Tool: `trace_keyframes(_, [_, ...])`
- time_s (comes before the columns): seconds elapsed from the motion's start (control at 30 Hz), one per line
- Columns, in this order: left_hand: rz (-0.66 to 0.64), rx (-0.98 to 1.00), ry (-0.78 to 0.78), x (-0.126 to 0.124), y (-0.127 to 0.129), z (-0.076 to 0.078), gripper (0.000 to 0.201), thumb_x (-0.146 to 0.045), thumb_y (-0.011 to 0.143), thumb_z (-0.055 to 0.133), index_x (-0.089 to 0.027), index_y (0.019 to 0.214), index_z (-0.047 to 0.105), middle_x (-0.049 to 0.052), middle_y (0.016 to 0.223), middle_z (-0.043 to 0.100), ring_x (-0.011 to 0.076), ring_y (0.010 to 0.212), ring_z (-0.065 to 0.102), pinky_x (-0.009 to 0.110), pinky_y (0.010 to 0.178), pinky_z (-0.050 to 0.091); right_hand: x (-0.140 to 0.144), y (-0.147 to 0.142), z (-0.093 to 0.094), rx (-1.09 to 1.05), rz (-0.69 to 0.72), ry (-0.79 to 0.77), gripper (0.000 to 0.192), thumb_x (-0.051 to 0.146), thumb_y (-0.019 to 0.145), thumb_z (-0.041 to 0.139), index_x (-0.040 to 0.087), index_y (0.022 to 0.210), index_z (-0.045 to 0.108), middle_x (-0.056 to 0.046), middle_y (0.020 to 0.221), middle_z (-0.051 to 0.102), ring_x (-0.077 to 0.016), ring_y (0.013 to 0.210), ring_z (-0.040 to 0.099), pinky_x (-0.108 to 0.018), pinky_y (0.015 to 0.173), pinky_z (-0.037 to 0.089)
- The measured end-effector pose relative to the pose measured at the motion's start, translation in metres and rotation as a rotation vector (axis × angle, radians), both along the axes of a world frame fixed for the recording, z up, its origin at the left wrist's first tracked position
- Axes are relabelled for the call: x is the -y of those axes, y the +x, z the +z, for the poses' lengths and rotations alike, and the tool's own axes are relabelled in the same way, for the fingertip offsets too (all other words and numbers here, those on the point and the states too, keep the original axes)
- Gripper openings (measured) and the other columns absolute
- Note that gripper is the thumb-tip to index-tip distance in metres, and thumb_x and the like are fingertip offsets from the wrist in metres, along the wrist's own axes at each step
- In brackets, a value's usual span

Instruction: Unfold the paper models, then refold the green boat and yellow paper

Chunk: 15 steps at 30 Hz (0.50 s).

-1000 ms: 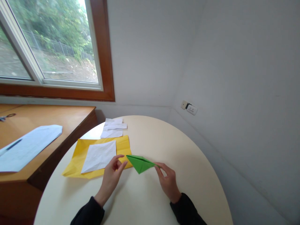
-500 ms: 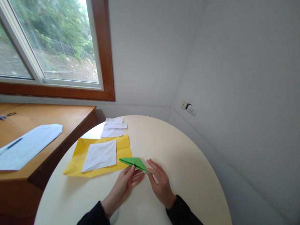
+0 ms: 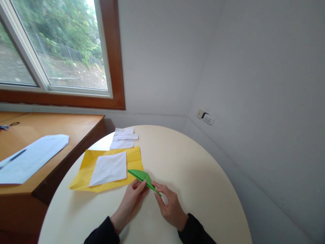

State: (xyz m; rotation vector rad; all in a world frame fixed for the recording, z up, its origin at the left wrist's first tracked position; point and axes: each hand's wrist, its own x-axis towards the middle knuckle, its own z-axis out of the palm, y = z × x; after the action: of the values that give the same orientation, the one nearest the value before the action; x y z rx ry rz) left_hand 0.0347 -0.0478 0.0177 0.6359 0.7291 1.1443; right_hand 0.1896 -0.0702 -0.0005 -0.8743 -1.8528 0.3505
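While both hands pinch it, green paper (image 3: 142, 177) overlaps yellow.

Green paper (image 3: 142, 177): a single sheet folded into a long, narrow pointed form, bright green with sharp creases. It is raised slightly off the round table (image 3: 203, 189), running from far left to near right. Its far-left tip overlaps the near-right corner of the yellow sheet (image 3: 86, 169); its near-right end lies between the fingertips of both hands.
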Motion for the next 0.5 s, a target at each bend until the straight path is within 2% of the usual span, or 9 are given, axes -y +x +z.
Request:
trace_keyframes(0.17, [0.037,0.076,0.003,-0.0006,0.0017,-0.0033,0.037,-0.03,0.06,0.08,-0.015,0.085,0.058,0.005,0.085,0.067,0.0175,0.086,0.065,0.033,0.09,0.047,0.0009,-0.0026,-0.0001,-0.058,0.009,-0.088,0.013,0.014,0.086,0.048,0.021,0.095,0.055,-0.011,0.107,0.068,-0.0194,0.103,0.063,-0.032,0.088,0.053])
trace_keyframes(0.37, [0.101,0.068,-0.007,0.0004,0.0027,0.0007,0.057,-0.026,0.056,0.082,-0.022,0.102,0.049,0.001,0.085,0.067,0.0164,0.086,0.065,0.035,0.09,0.047,0.0009,-0.005,-0.0003,-0.116,0.018,-0.128,0.01,0.018,0.087,0.048,0.021,0.093,0.055,-0.011,0.105,0.068,-0.0198,0.102,0.064,-0.032,0.088,0.054])
trace_keyframes(0.5, [0.1,0.004,0.009,-0.0014,0.0004,-0.0008,0.049,-0.028,0.055,0.082,-0.017,0.095,0.056,0.004,0.09,0.067,0.0174,0.085,0.065,0.033,0.088,0.048,0.0005,-0.0044,-0.0026,-0.135,0.035,-0.159,0.009,0.018,0.088,0.047,0.021,0.092,0.055,-0.011,0.107,0.068,-0.02,0.104,0.063,-0.033,0.089,0.053])
